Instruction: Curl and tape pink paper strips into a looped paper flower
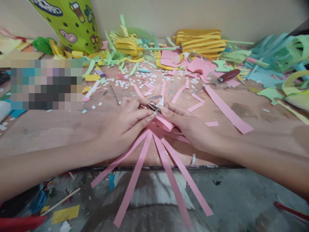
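On the far left of the worktop point(48, 129): a blurred patch, with a green printed cone point(70, 24) behind it. Centre: left hand point(125, 124) and right hand point(188, 127) meet, both closed, pinching a bundle of pink paper strips point(147, 151) that fans out over the worktop's front edge. Something small and dark sits at the fingertips; can't tell what. Just behind the hands: loose pink strips and white scraps. Further back: yellow paper rolls point(201, 42). Right: a red-handled tool point(227, 76), one long pink strip point(228, 111), a teal and green offcut pile point(277, 58).
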Action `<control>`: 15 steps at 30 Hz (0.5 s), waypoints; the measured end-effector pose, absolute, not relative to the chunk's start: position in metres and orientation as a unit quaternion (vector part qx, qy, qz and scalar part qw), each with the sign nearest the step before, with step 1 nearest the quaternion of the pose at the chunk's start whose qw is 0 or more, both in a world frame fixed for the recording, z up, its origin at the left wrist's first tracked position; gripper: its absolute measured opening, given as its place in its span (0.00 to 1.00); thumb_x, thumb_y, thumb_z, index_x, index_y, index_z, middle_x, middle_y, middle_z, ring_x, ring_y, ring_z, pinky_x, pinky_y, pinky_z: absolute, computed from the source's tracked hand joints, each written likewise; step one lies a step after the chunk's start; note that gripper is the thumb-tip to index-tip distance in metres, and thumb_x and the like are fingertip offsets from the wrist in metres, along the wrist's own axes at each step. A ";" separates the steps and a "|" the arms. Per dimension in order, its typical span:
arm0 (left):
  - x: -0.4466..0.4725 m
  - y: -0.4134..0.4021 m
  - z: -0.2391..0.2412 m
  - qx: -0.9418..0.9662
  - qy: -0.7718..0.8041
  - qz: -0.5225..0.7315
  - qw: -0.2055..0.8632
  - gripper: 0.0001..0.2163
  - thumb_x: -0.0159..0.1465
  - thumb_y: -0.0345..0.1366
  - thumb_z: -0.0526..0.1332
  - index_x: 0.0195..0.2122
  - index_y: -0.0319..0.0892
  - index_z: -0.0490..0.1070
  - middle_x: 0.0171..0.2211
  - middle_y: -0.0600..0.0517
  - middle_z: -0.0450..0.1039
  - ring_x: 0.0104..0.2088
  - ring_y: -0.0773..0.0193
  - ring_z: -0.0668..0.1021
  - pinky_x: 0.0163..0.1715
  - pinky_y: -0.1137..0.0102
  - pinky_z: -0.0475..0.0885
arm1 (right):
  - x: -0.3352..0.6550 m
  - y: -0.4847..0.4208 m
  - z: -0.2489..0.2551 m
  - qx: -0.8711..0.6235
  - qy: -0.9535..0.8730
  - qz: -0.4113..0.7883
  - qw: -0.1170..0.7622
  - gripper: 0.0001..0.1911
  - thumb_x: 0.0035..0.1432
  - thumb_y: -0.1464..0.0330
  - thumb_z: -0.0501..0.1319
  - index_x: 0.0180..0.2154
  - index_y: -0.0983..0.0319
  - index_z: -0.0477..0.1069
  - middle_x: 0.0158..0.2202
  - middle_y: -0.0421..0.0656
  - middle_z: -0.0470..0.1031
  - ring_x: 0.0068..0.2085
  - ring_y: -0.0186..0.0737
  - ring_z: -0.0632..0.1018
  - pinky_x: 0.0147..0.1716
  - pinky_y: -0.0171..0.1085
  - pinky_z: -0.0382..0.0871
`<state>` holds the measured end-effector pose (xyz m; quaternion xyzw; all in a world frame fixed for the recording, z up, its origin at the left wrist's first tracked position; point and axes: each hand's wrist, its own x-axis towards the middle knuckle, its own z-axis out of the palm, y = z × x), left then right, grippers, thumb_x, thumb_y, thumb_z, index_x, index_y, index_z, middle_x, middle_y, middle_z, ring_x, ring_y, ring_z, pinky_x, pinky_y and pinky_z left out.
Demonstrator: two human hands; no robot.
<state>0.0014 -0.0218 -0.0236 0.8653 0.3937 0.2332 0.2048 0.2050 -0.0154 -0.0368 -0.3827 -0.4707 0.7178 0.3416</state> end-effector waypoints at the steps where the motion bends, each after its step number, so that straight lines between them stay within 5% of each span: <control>1: 0.001 -0.022 -0.024 0.865 0.393 0.235 0.206 0.13 0.77 0.36 0.50 0.44 0.43 0.75 0.48 0.50 0.69 0.50 0.59 0.67 0.56 0.62 0.62 | 0.205 -0.015 -0.037 -0.386 -0.474 0.714 0.341 0.17 0.59 0.57 0.68 0.30 0.59 0.63 0.31 0.36 0.67 0.34 0.33 0.69 0.34 0.32 0.64; 6: 0.000 -0.020 -0.027 0.868 0.378 0.251 0.203 0.13 0.77 0.35 0.51 0.44 0.43 0.75 0.48 0.51 0.69 0.50 0.60 0.68 0.55 0.64 0.62 | 0.205 -0.015 -0.037 -0.383 -0.496 0.694 0.355 0.18 0.58 0.54 0.68 0.29 0.58 0.64 0.31 0.38 0.68 0.35 0.36 0.70 0.38 0.35 0.68; 15: -0.001 -0.015 -0.019 0.892 0.357 0.241 0.137 0.13 0.76 0.35 0.52 0.42 0.43 0.76 0.45 0.51 0.73 0.46 0.62 0.70 0.53 0.67 0.63 | 0.210 -0.007 -0.035 -0.374 -0.499 0.714 0.318 0.19 0.60 0.52 0.65 0.30 0.58 0.65 0.26 0.35 0.60 0.25 0.31 0.61 0.28 0.34 0.62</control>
